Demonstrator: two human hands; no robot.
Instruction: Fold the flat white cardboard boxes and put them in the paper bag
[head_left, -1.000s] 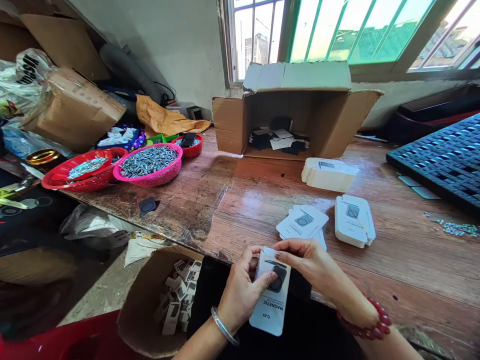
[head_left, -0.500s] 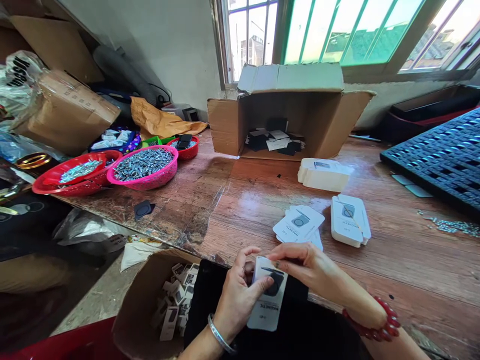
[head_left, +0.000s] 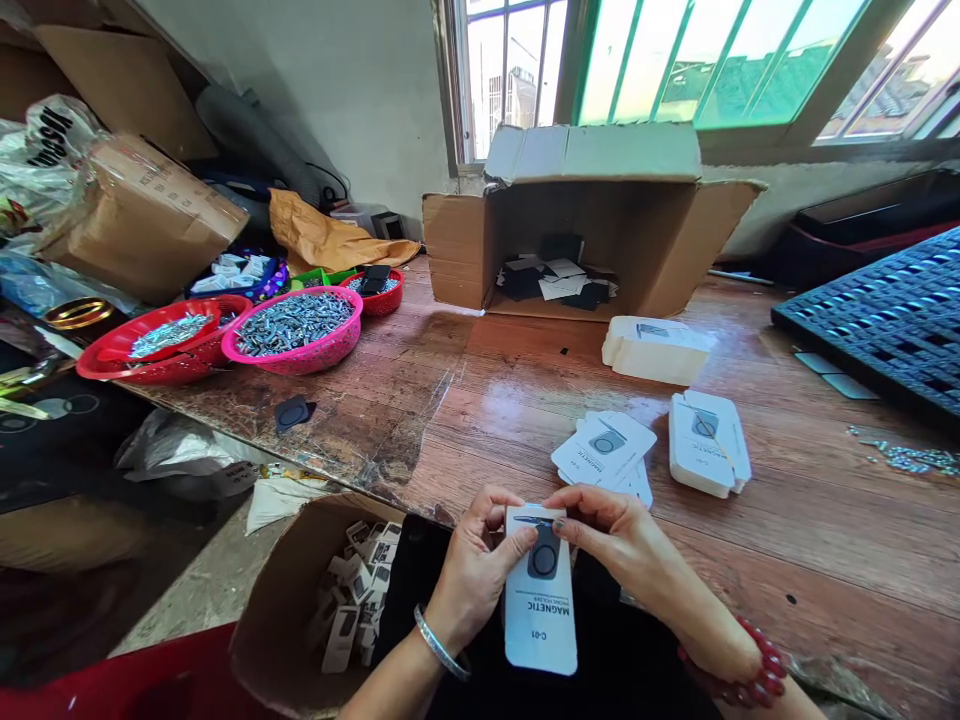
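Note:
A white printed card marked MAGNETIC and C-01 hangs between both hands near the table's front edge, with a dark square holder and a pen-like shape on its face. My left hand pinches its upper left side, thumb on the front. My right hand grips the upper right corner between thumb and fingers. The fingers behind the card are partly hidden. Just beyond the hands lies a loose fan of similar cards. To its right sits a banded stack of cards.
Another card stack stands farther back, before an open cardboard box holding black and white pieces. Baskets of metal parts, including a pink basket, stand at left. A lower carton contains finished-looking cards. A black grid tray leans at right.
The card has turned to face me more squarely, its print now plainer. My right hand has come down onto its upper right corner. The view has shifted slightly.

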